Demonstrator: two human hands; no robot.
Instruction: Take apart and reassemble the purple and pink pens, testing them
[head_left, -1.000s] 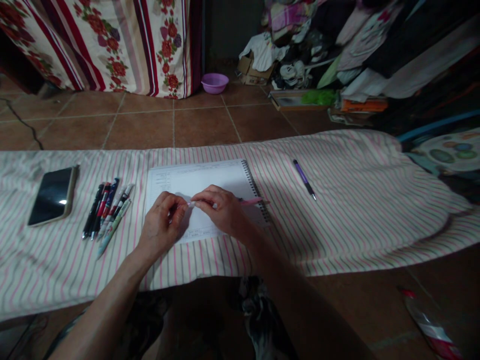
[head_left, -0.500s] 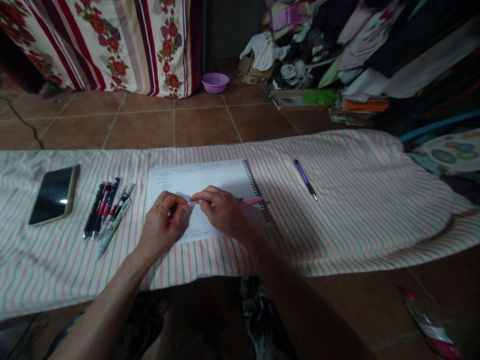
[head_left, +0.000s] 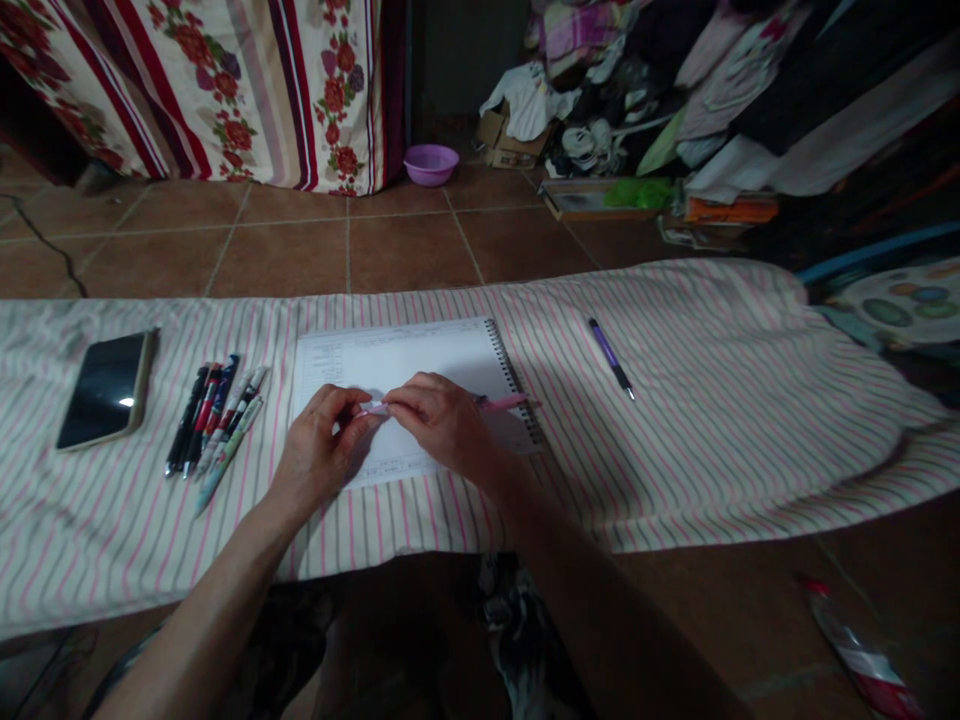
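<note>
Over the white sheet of a spiral notebook [head_left: 420,350], my left hand [head_left: 322,437] pinches a small pink piece [head_left: 371,410], which looks like part of a pen. My right hand [head_left: 442,415] closes thumb and finger on its right end, so the two hands almost meet. A pink pen-like barrel [head_left: 502,402] shows beyond my right hand, lying across the notebook's spiral edge. Part of it is hidden by that hand.
Several pens [head_left: 217,420] lie in a bunch on the striped cloth [head_left: 712,430], with a phone [head_left: 106,390] farther left. A purple pen [head_left: 611,358] is to the notebook's right. A bottle [head_left: 862,645] rests on the floor, lower right.
The pink piece now shows between my fingertips, where less of it was visible before. My left hand has turned slightly and its fingers have shifted along it.
</note>
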